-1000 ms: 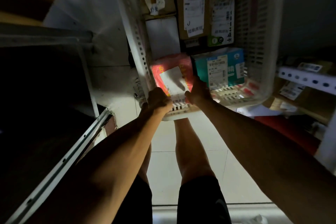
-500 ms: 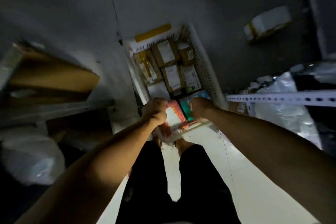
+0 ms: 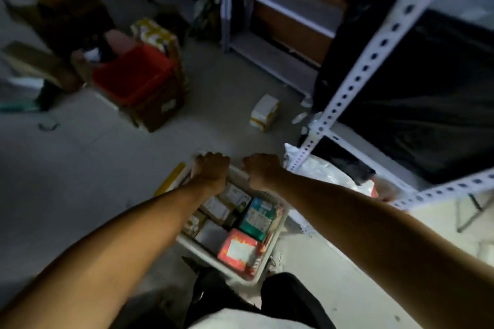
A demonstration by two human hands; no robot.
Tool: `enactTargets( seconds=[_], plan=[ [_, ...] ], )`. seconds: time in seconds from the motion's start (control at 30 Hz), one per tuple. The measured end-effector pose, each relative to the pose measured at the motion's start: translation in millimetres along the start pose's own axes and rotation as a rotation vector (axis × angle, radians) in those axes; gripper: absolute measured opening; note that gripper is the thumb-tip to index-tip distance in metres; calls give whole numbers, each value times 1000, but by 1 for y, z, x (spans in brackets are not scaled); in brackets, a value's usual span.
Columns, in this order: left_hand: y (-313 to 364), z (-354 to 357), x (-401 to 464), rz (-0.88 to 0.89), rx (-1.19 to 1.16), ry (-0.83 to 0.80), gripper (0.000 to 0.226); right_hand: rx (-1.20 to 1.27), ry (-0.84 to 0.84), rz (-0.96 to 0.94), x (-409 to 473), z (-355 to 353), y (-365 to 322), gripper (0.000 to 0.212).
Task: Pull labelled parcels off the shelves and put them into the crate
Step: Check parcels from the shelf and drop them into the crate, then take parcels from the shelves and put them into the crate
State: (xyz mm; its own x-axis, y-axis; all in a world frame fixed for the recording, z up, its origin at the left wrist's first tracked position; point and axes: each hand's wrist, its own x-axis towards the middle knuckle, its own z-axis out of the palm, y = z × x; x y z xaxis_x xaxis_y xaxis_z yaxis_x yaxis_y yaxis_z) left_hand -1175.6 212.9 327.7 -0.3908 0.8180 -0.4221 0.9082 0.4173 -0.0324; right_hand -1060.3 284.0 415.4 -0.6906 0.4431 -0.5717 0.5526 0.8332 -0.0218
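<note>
1. Left hand (image 3: 211, 168) and right hand (image 3: 263, 169) curl over the white crate's (image 3: 275, 244) far rim, at 12 o'clock.
2. Inside: teal box (image 3: 258, 218), red parcel (image 3: 238, 250), brown labelled cartons (image 3: 217, 208).

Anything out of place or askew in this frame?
One white and yellow parcel lies tilted on the bare floor, apart from the shelves and the white crate. Small white scraps lie beside it near the shelf post.
</note>
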Motion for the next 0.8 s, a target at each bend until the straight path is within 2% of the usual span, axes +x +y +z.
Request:
enactTargets(
  seconds=[0.17,0.27,0.3,0.4,0.43,0.57,0.7,0.8],
  plan=[
    [94,-28,3,313,129,16,55,71,26,201,-23,46,71,40],
    [163,-40,-6,487,184,48,38,125,82,288,-61,72,116,39],
    [186,-44,-9,548,219,63,33,128,46,337,-77,81,131,38],
    [248,-48,-20,709,359,114,29,147,51,460,-134,107,175,27],
    [267,-50,-24,750,389,141,29,157,72,517,-152,117,189,30],
    [355,-62,-55,892,425,180,24,316,208,683,-227,162,247,60],
    [441,-74,-83,1044,441,261,36,275,127,811,-316,188,292,35],
    [506,-82,-100,1105,420,279,29,270,98,939,-370,213,325,9]
  ],
)
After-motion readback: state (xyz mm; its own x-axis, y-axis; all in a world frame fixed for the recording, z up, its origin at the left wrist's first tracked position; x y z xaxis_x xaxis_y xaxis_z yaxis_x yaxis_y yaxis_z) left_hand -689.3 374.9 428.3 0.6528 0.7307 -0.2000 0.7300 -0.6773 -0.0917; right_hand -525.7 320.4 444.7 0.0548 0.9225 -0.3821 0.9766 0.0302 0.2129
